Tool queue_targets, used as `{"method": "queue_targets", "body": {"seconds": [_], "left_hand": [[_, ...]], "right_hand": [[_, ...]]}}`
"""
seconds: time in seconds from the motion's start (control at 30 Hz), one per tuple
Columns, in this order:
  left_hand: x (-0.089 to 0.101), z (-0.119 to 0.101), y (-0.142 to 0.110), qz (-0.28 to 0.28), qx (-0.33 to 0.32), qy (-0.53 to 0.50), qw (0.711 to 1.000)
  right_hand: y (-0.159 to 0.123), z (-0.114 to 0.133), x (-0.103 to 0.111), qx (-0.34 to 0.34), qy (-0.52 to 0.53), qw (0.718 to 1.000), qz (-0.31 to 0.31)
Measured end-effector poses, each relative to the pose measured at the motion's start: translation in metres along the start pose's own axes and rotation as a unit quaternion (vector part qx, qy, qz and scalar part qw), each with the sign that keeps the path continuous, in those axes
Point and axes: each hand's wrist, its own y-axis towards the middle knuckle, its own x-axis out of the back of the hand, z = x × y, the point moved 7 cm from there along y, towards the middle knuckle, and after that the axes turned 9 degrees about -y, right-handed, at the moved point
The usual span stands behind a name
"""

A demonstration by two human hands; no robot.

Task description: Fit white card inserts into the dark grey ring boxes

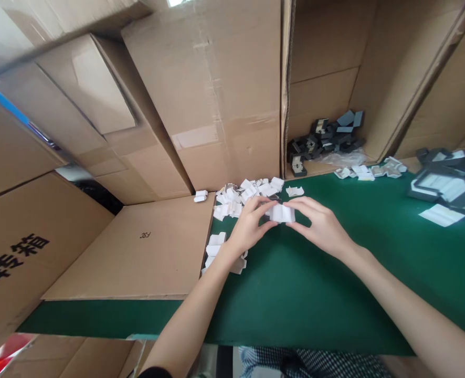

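Observation:
Between my two hands, above the green table, is a small white folded insert (282,213) with a crease down its middle. My left hand (252,220) pinches its left end with thumb and fingers. On the right end, my right hand (315,220) grips it the same way. A dark edge shows behind the insert, but I cannot make out what it belongs to. Just beyond my left hand lies a heap of similar white pieces (252,190). More white pieces (215,245) lie partly hidden under my left forearm.
A flat cardboard sheet (138,257) covers the table's left side. Tall cardboard boxes (232,94) stand along the back. An open carton (323,84) holds several small dark boxes (327,139). Larger dark boxes with white inserts (448,178) sit at the right on the green table (358,304).

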Motion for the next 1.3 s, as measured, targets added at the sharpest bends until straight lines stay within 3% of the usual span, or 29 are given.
{"method": "queue_targets", "body": {"seconds": [0.1, 0.27, 0.4, 0.67, 0.83, 1.1, 1.3], "left_hand": [[0.001, 0.001, 0.001, -0.016, 0.001, -0.013, 1.000], [0.002, 0.001, 0.003, 0.007, 0.049, -0.102, 0.994], [0.003, -0.002, 0.003, 0.015, 0.052, -0.120, 0.991], [-0.003, -0.002, 0.000, 0.023, 0.031, -0.090, 0.995], [-0.011, 0.003, -0.003, 0.040, 0.029, -0.067, 0.997], [-0.012, 0.002, -0.003, 0.058, 0.020, -0.058, 0.996], [-0.011, 0.006, -0.005, 0.019, 0.027, -0.116, 0.993]], "right_hand": [[0.001, -0.001, 0.007, -0.016, 0.031, 0.999, -0.018], [0.002, -0.004, 0.009, -0.045, 0.106, 0.993, -0.014], [0.002, -0.007, 0.006, -0.059, 0.153, 0.987, 0.001], [-0.003, -0.005, -0.005, -0.029, 0.040, 0.998, 0.045], [-0.003, -0.001, -0.006, 0.012, -0.013, 1.000, 0.018], [-0.004, 0.003, -0.003, 0.043, 0.015, 0.997, 0.064], [-0.003, 0.000, 0.000, 0.016, 0.096, 0.992, 0.077]]}}
